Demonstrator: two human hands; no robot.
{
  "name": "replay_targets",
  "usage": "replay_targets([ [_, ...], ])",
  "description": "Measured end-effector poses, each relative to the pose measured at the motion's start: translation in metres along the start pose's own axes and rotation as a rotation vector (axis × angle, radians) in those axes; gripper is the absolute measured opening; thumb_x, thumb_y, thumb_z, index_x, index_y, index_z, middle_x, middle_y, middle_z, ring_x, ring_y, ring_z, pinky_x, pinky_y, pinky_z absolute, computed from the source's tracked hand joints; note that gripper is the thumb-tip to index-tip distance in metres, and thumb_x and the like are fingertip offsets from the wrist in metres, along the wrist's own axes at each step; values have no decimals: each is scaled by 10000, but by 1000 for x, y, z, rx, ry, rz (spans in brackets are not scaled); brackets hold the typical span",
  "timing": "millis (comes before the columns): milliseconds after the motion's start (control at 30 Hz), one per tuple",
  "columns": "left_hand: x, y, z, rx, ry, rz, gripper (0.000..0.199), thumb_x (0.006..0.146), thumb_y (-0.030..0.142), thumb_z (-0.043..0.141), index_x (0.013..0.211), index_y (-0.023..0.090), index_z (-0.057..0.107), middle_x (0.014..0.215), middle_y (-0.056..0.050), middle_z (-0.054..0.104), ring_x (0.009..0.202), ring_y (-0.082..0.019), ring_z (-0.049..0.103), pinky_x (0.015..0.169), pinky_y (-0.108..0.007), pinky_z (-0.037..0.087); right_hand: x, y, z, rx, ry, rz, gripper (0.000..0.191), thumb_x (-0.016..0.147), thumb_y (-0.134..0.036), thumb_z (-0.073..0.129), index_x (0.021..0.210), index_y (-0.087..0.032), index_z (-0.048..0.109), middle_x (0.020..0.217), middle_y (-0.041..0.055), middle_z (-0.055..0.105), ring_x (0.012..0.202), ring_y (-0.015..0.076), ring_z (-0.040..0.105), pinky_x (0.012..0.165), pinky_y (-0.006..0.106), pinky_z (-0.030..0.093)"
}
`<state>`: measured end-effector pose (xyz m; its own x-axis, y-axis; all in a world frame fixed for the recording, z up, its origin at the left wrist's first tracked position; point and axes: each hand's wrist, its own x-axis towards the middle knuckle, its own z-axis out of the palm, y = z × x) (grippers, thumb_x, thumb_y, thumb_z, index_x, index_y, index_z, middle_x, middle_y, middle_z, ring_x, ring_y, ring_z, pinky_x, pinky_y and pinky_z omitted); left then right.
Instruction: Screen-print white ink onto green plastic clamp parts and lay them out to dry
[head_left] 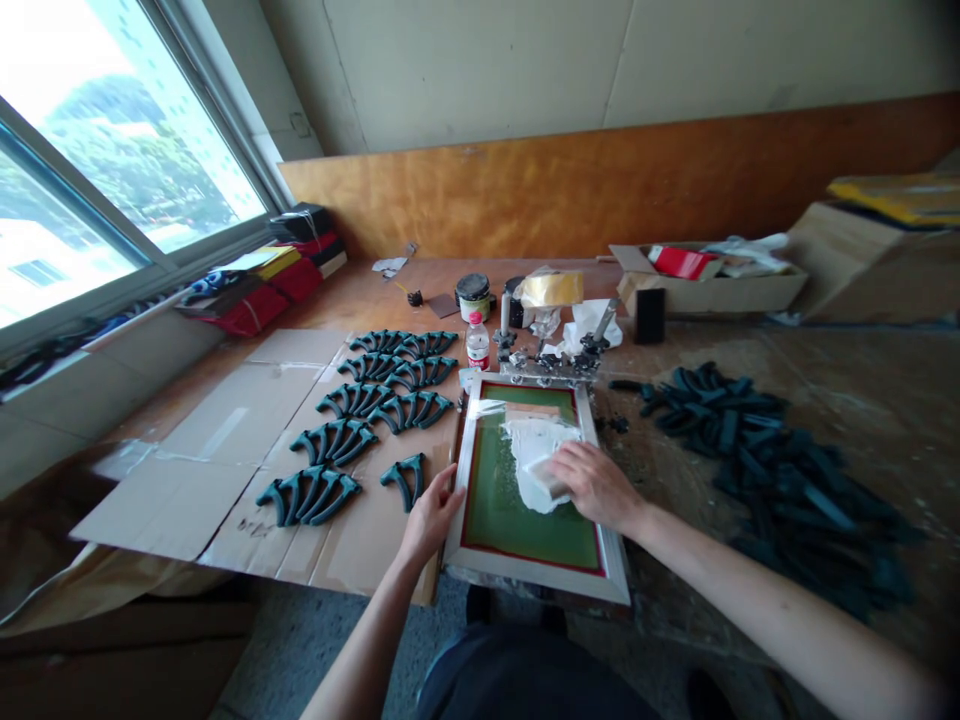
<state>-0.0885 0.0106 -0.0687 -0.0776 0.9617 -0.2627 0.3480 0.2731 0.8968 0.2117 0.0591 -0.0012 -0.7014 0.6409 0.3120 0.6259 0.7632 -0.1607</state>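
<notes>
Left hand [433,515] grips the left rail of the rigid silver-framed green printing screen [525,505]; right hand [596,485] presses a small squeegee [551,487] through slippery white ink [534,450]. Mesh looks delicate; hold the frame.

Tool under right hand [596,485]: mostly covered by the palm; only a pale edge shows in the white ink [534,455], so its kind cannot be told.
Left hand [431,515] fingertips: curled over the screen frame [525,575] edge, out of sight.
Water bottle [478,343] label: too small to read.
Dark parts pile [780,480]: far pieces blur together; single shapes unclear.
Clamp hardware [551,362]: cluttered, details indistinct.
Cardboard box [712,285] contents: partly hidden by its walls.
Forearms: cut off by the lower edge.
Bench [862,400]: runs past the right edge.
</notes>
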Motion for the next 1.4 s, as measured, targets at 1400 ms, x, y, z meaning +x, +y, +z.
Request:
replay_targets([
  [1400, -15, 7, -18, -270, 180, -317, 599, 763, 732, 430, 884, 156, 542, 852, -102, 712, 655, -178, 680, 533, -239, 468, -102, 31, -4, -178, 292, 683, 246, 898, -370, 455, 1054, -227, 581, 906, 163, 592, 846, 318, 585, 705, 460, 438],
])
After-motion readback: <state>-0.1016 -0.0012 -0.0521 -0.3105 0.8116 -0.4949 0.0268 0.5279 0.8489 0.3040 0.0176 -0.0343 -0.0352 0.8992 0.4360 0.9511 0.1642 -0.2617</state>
